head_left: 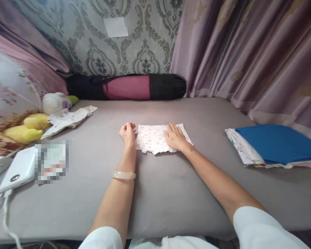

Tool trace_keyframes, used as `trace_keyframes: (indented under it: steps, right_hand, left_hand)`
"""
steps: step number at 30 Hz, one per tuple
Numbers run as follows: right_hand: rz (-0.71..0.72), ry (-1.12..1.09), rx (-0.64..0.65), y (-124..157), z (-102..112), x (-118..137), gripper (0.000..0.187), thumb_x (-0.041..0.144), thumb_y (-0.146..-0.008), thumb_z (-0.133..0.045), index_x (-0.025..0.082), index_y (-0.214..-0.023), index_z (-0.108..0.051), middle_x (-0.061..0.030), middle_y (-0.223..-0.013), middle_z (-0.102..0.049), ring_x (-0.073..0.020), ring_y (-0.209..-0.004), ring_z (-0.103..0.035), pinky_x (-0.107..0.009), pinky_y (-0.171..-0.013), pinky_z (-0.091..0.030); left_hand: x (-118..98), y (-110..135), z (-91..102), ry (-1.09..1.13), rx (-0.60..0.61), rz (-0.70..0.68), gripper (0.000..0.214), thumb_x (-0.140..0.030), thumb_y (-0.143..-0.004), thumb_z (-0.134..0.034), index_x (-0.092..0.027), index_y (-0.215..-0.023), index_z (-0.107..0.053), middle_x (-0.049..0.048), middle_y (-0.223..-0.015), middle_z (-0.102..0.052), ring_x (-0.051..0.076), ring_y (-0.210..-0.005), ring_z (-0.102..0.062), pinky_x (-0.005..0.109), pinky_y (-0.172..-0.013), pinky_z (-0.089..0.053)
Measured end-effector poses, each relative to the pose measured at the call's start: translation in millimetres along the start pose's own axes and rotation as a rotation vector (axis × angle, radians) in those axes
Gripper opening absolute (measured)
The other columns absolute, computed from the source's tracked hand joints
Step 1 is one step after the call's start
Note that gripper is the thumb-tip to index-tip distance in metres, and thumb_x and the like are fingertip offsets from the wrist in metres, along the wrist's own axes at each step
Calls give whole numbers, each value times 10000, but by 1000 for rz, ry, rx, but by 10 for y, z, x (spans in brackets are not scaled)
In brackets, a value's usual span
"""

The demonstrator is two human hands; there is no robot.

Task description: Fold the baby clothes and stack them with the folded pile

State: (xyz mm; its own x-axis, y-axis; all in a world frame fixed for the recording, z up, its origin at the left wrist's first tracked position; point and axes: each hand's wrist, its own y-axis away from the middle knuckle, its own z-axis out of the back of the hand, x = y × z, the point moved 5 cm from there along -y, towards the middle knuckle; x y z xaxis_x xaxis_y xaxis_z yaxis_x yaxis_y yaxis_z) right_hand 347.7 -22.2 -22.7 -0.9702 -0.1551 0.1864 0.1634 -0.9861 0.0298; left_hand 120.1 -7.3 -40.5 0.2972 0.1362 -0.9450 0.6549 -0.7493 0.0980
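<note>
1. While nothing at the far left touches the hands, a white power bank (17, 169) and its white cable (5, 214) lie near the edge of the grey-sheeted bed (166, 204), beside a pixelated object (51, 161) that cannot be made out.
2. Farther back on that side, a yellow plush toy (23, 133) and a white plush toy (55, 103) sit against a floral pillow (12, 93). A small printed white baby garment (67, 120) lies spread just in front of them and looks thin and limp.
3. The left hand (128, 134), with a pale bangle (123, 175) on its wrist, rests on its side just beside the cloth. Its fingers (129, 126) curl loosely and hold nothing.
4. A folded white printed cloth (158, 138) lies flat near the middle of the bed, with a black-and-red rolled bag (125, 87) well behind it. It looks light and soft, so it would likely sag if lifted by one edge; its corners or both side edges seem the best places to take hold.
5. The right hand (174, 136) lies flat on the cloth's right side, its fingers (171, 128) spread and pressing down without gripping.
6. At the far right, a stack of folded clothes (274, 145) topped with blue fabric sits well apart, with a wide stretch of grey sheet between it and the cloth.
</note>
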Motion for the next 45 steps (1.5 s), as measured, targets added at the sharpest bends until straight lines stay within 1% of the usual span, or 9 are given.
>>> trace_keyframes:
  steps: [3, 7, 14, 21, 26, 30, 36, 40, 45]
  right_hand:
    - [-6, -4, -6, -2, -66, 118, 624, 360, -1001, -202, 4, -1505, -293, -159, -1584, -238, -255, -1473, -176, -396, -1204, -106]
    - [-10, 9, -22, -12, -152, 140, 628, 365, -999, -206, 1, -1504, -293, -156, -1580, -253, -257, -1471, -181, -411, -1205, -84]
    - [-23, 21, -10, -8, -128, 179, 623, 363, -1000, -210, 4, -1502, -299, -158, -1579, -254, -259, -1470, -182, -419, -1201, -98]
    - [30, -30, -37, 21, -173, 438, 632, 386, -1002, -199, 13, -1504, -296, -148, -1583, -245, -250, -1473, -168, -426, -1199, -94]
    - [27, -32, -36, 10, -231, 431, 636, 390, -999, -201, 16, -1506, -286, -143, -1587, -234, -239, -1476, -157, -428, -1199, -80]
    - [24, -30, -26, 8, -212, 441, 635, 387, -999, -202, 12, -1503, -292, -150, -1584, -240, -249, -1473, -167, -439, -1196, -89]
    - [70, -63, -81, 13, -164, 665, 613, 363, -996, -230, 12, -1491, -319, -163, -1575, -265, -264, -1466, -189, -450, -1192, -92]
    - [86, -76, -72, -6, -249, 761, 618, 371, -995, -238, 15, -1495, -314, -158, -1575, -264, -257, -1468, -181, -452, -1192, -84]
    - [82, -63, -88, -23, -310, 742, 619, 379, -995, -238, 26, -1497, -317, -151, -1576, -263, -249, -1468, -179, -447, -1191, -76]
  left_hand:
    - [-28, 21, 19, 40, -21, 45, 140, -256, -833, -508, -163, -790, -603, 41, -770, -672, 137, -729, -661, 242, -650, -471]
    - [-29, 9, 40, 86, -28, 62, 123, -264, -815, -530, -168, -798, -605, 39, -784, -676, 129, -733, -667, 226, -636, -461]
    - [14, -30, 56, 152, -49, 139, 106, -259, -797, -529, -175, -800, -594, 32, -789, -667, 119, -722, -668, 224, -649, -459]
    - [6, -45, 73, 149, -53, 140, 109, -264, -767, -540, -179, -820, -582, 29, -813, -660, 119, -727, -660, 234, -662, -453]
    - [7, -55, 79, 144, -54, 141, 133, -295, -763, -539, -186, -830, -576, 30, -820, -662, 131, -753, -666, 248, -676, -454]
    - [6, -54, 77, 179, -68, 152, 110, -259, -757, -536, -179, -819, -581, 24, -798, -657, 112, -705, -653, 223, -634, -444]
    - [-17, -48, 88, 208, -87, 142, 92, -230, -756, -540, -174, -815, -583, 8, -770, -649, 98, -664, -640, 213, -615, -434]
    - [-19, -60, 109, 199, -97, 141, 110, -244, -757, -528, -176, -827, -579, 14, -786, -654, 103, -683, -647, 218, -630, -439]
    - [-11, -86, 119, 202, -95, 136, 138, -266, -736, -533, -181, -838, -571, 17, -801, -649, 105, -689, -645, 218, -626, -435]
